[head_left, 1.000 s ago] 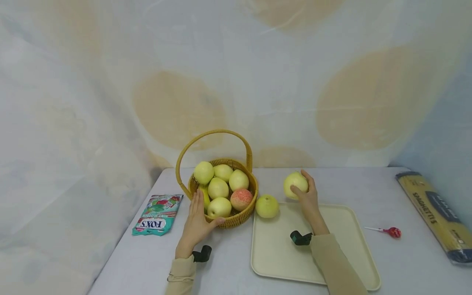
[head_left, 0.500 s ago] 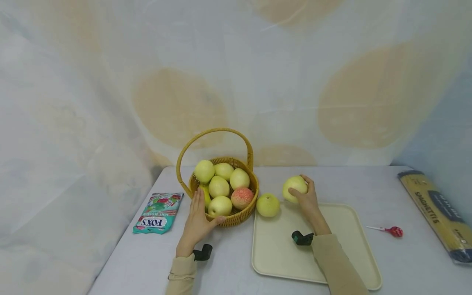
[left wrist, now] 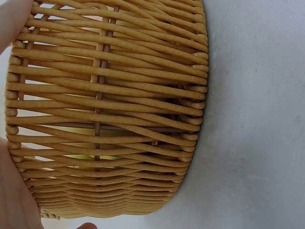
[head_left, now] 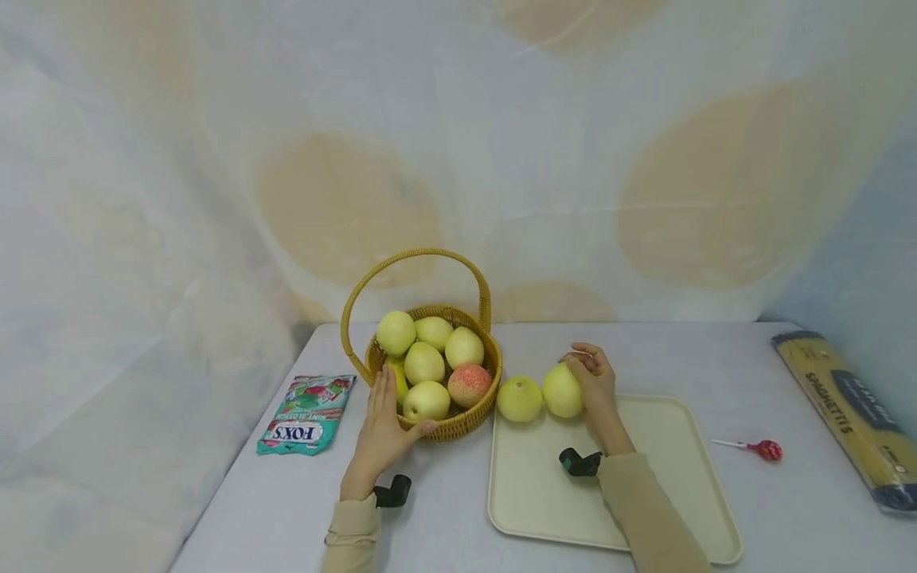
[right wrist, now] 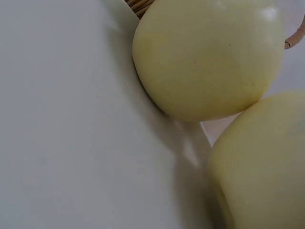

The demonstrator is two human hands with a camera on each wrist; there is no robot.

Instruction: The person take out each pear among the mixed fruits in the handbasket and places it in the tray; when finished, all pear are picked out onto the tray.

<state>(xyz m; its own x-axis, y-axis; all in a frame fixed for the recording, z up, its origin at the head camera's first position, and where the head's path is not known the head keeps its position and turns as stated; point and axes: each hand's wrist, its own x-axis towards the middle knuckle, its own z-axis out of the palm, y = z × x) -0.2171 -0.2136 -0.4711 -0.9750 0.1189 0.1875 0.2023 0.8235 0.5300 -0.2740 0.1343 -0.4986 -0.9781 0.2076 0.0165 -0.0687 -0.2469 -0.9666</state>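
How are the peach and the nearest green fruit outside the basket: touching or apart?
Apart. The head view shows the basket wall standing between the peach and that green fruit.

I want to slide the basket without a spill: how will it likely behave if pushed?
The basket will probably keep its shape yet flex slightly, since its wall is an open weave of thin strands. With so much fruit inside, it may resist a light push. A jolt could set some rolling, as the pieces are mostly round.
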